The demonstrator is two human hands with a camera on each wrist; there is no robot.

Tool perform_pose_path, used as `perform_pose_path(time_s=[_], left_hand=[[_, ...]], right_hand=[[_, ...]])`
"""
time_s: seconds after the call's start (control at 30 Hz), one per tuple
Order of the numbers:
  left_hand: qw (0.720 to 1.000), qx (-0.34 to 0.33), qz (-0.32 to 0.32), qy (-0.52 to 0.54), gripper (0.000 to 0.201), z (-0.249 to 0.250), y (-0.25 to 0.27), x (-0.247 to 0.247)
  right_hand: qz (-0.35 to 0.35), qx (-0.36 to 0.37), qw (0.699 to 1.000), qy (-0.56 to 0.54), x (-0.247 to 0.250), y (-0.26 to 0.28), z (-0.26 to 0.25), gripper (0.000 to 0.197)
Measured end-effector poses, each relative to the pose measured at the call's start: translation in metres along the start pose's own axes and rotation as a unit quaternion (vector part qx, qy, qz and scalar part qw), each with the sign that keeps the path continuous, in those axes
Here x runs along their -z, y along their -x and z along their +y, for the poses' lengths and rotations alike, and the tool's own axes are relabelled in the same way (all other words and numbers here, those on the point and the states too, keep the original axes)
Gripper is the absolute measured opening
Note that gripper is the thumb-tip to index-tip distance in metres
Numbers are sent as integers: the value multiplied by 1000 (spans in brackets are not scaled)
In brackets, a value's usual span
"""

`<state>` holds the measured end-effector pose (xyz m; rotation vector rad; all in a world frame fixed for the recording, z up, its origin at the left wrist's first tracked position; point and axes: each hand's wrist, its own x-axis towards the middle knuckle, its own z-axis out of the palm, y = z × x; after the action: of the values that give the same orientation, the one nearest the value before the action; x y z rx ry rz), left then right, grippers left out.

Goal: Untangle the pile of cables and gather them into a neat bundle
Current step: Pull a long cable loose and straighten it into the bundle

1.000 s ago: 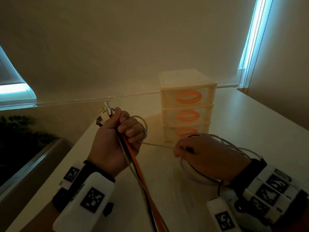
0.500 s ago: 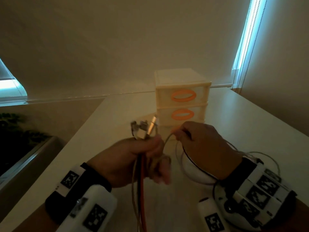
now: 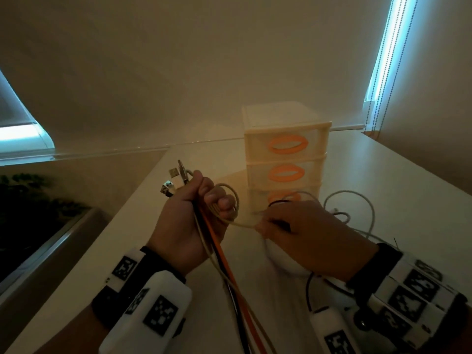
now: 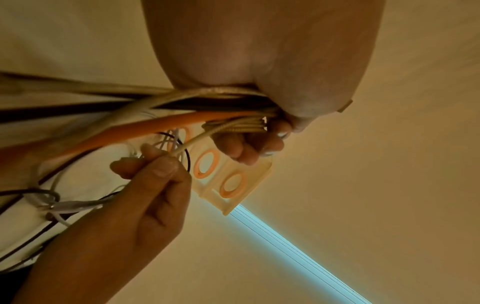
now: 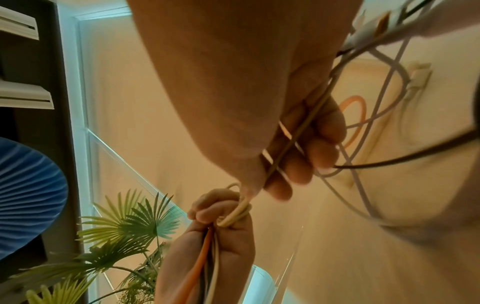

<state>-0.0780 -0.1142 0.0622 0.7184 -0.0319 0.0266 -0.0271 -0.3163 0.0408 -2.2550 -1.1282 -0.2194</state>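
Left hand (image 3: pixel 186 226) clamps the bundle (image 3: pixel 217 254); right hand (image 3: pixel 304 236) pinches a beige cable (image 3: pixel 242 224), winding it round. Next, I judge: another wrap, kept taut.

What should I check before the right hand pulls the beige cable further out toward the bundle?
1. Left hand grip on the bundle of cables: ok, fingers curled round the orange, black and beige strands.
2. Connector ends gathered above the left fist: ok, they stick out together.
3. Right hand grip on the beige cable: ok, pinched at the fingertips.
4. Beige cable free of knots: cannot tell; it loops round the left fingers.
5. Loose cables on the table: not ok, white and black loops overlap.
6. Clearance from the drawer unit: cannot tell; it stands just behind the hands.
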Motion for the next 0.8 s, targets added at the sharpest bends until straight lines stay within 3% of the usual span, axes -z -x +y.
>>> perform_pose_path(time_s=[0.1,0.13,0.27,0.3,0.4,0.43,0.5,0.6,0.63,0.77,0.8], left_hand=[[1000,-4,-10,8,43,3,0,3],[1000,-6,-15,13,43,4,0,3],[1000,-10,-23,16,42,6,-2,5],[1000,-11,-21,16,41,6,-3,5],[999,-26,-8,28,42,9,-2,6],[999,-32,-4,32,42,10,-2,7],[999,-39,-7,36,43,13,-1,9],[998,-41,-40,33,42,19,-1,12],[998,-38,-50,29,42,21,-1,13],[991,18,-130,32,42,25,-3,19],[986,45,-157,18,43,25,-3,20]], right_hand=[[-84,37,995,-46,2,2,-7,17],[-82,34,995,-41,3,2,-5,17],[55,-7,998,38,11,0,7,37],[44,-3,998,40,11,-1,7,37],[-113,19,993,3,8,0,0,21],[-136,20,990,-2,9,1,-2,19],[-75,16,997,29,12,1,3,21],[77,-29,987,136,21,-1,17,48],[76,-48,988,123,21,-1,18,49],[-132,-89,987,8,13,3,19,23],[-134,-96,986,7,12,3,21,24]])
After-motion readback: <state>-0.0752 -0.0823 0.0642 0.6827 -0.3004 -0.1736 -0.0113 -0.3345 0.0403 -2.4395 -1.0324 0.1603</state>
